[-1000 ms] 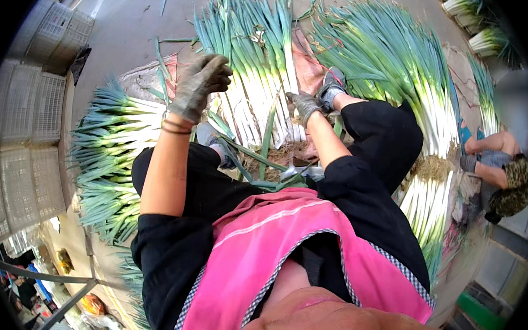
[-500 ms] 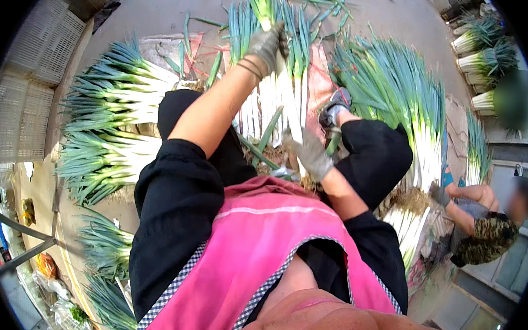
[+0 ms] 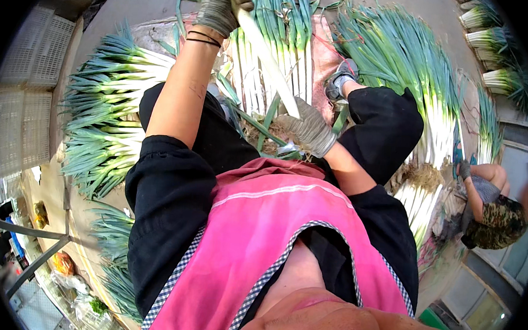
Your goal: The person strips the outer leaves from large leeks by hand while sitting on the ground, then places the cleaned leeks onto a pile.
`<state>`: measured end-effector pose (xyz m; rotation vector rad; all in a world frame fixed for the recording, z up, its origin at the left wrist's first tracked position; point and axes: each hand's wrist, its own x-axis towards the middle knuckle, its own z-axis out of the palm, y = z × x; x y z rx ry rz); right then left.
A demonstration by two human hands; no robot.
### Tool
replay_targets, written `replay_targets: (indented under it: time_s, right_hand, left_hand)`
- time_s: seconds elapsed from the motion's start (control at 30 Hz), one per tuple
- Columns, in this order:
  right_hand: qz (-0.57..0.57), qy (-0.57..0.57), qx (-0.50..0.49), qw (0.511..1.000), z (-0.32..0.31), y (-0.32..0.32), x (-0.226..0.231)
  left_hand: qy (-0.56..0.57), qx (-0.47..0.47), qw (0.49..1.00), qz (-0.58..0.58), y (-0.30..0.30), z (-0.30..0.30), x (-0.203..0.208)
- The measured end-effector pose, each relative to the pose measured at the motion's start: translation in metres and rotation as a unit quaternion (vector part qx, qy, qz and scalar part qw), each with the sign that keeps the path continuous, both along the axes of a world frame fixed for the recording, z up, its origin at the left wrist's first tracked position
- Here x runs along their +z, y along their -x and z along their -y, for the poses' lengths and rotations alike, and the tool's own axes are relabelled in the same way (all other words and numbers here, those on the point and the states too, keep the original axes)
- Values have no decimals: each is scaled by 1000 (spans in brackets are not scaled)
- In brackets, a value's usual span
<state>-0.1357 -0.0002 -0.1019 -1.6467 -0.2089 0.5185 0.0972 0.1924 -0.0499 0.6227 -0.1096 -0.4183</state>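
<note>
My left hand (image 3: pixel 224 8), in a grey-green work glove, is raised at the far side and closed around the upper stem of a long green onion (image 3: pixel 269 59). The stalk slants down to the right, white end toward me. Around that lower end my right hand (image 3: pixel 312 130), gloved the same way, has its fingers closed; the root tip is hidden by them. Just beyond the stalk, a row of green onions (image 3: pixel 291 58) lies on a pinkish sheet (image 3: pixel 322 63), leaves pointing away. Loose leaves and root trimmings (image 3: pixel 265 142) lie between my legs.
Piles of green onions lie at left (image 3: pixel 107 104) and right (image 3: pixel 410 89), with bundles (image 3: pixel 494 52) at the far right. Crates (image 3: pixel 22 114) stand along the left, near a metal frame (image 3: pixel 36 233). A co-worker (image 3: pixel 493 218) sits at the right.
My left hand has moved farther away and left, drawing the green onion into a steeper slant. My right hand, blurred earlier, now sits at its lower end.
</note>
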Motion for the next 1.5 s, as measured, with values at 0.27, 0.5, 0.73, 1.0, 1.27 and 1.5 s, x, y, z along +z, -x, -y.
replay_targets:
  time_s: [0.27,0.5,0.73,1.0,1.27,1.5]
  right_hand:
    - [130,114,-108,979,16,9,-22]
    - [-157,-222,-64,960,21,10,-4]
    - [158,121,-79,977,-15,-33,19]
    - [18,-56,-58,997,-29,-70,28]
    - [7,-157,-126,980,-30,-63,16]
    - [107,4,-238,965,-33,-62,10]
  left_hand:
    - [-17,75,994,-71,-18,-15,-34]
    - [67,-34,997,-17,1,-17,-16]
    - [112,-117,986,48,26,-2,-4]
    - [73,-60,991,98,40,3,-4]
    - [113,-60,990,63,35,1,-11]
    - [46,44,998,8,34,3,-11]
